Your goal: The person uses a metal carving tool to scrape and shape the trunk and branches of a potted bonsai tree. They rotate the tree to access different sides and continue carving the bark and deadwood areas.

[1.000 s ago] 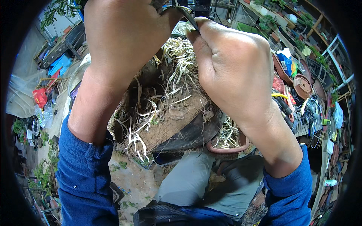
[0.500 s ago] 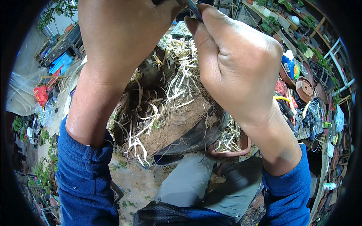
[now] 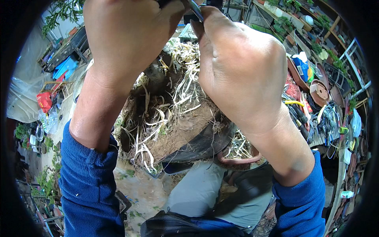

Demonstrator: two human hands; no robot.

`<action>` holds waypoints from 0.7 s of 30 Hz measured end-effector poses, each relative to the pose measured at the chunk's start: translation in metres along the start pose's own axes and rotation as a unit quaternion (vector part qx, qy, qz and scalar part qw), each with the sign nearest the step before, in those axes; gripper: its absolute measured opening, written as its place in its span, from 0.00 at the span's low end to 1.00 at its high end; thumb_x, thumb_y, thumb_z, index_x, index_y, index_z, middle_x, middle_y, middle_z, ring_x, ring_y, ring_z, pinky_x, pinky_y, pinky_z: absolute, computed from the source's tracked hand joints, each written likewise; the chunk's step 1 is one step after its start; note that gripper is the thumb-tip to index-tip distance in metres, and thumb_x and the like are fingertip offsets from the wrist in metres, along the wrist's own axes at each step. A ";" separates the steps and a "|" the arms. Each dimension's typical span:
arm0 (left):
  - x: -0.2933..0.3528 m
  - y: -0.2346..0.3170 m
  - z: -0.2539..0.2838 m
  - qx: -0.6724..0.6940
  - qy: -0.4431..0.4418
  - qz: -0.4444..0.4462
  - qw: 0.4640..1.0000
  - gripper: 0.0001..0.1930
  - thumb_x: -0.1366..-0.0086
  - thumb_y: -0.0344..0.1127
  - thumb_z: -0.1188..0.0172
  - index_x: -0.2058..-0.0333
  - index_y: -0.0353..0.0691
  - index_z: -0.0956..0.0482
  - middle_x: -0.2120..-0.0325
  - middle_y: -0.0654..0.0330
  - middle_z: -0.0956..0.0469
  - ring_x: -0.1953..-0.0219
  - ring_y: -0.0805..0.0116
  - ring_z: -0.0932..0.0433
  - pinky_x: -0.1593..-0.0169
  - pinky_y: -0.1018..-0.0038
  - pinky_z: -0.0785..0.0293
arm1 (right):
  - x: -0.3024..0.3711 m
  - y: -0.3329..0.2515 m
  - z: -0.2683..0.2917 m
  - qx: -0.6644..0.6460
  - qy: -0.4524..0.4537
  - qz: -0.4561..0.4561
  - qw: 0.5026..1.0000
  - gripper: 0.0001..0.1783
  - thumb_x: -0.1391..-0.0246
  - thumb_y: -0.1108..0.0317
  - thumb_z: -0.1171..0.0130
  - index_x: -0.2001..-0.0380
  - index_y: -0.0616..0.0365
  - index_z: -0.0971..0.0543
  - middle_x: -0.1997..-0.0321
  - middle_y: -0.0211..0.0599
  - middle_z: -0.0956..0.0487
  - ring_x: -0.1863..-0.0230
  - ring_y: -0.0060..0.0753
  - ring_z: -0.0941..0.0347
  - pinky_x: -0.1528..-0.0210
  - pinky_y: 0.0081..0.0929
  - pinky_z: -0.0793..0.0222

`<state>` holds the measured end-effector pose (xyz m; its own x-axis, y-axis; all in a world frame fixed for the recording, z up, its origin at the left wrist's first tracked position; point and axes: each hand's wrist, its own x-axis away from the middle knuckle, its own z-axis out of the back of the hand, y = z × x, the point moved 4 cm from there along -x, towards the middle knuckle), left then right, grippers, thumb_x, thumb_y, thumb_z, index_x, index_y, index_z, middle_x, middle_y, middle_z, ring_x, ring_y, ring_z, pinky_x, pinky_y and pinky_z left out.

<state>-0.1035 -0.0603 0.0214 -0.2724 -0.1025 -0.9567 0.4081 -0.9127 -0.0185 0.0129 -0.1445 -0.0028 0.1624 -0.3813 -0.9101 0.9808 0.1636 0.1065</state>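
Observation:
Near the top edge, my right hand pinches a thin, dark, shiny strip between thumb and bent fingers. Close beside it is my left hand, curled, its fingertips cut off by the frame; something black shows under its palm, but its kind is hidden. Below both hands is a mass of brown soil with fine roots, strewn with pale curled wood shavings. A dark curved rim borders the soil on its near right side. Neither hand touches the soil.
A reddish-brown pot holding shavings stands by my knees. To the right lie tools with a yellow handle, brown pots and cables. At left are a red bag, clear plastic sheeting and green sprigs.
My right hand has moved a little left, toward my left hand, with the dark strip still pinched. My left hand has barely moved, and the soil mass looks the same.

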 end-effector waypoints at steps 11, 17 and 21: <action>-0.011 0.009 0.006 0.060 0.024 -0.049 0.997 0.11 0.43 0.29 0.26 0.63 0.29 0.15 0.75 0.53 0.14 0.78 0.68 0.17 0.76 0.73 0.26 | -0.009 0.005 0.005 -0.021 -0.001 0.022 1.000 0.05 0.49 0.72 0.36 0.74 0.62 0.19 0.79 0.53 0.23 0.75 0.55 0.21 0.72 0.44 0.26; -0.003 0.009 0.006 -0.035 0.017 -0.049 0.998 0.14 0.46 0.32 0.23 0.65 0.29 0.15 0.76 0.54 0.14 0.78 0.68 0.18 0.77 0.73 0.27 | 0.001 0.007 -0.003 -0.052 -0.040 -0.049 0.997 0.05 0.48 0.71 0.37 0.75 0.62 0.18 0.81 0.53 0.23 0.74 0.56 0.21 0.72 0.44 0.26; 0.002 -0.006 0.005 -0.114 -0.034 0.032 0.992 0.14 0.50 0.29 0.25 0.65 0.29 0.15 0.76 0.52 0.15 0.78 0.66 0.18 0.73 0.72 0.25 | 0.004 0.014 -0.005 -0.090 -0.061 -0.047 0.993 0.06 0.46 0.71 0.38 0.72 0.63 0.17 0.79 0.53 0.22 0.74 0.55 0.21 0.72 0.43 0.26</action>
<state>-0.1106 -0.0567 0.0206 -0.2954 -0.1906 -0.9362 0.6101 -0.7917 -0.0313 0.0265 -0.1391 -0.0071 0.0941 -0.5076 -0.8564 0.9588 0.2778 -0.0593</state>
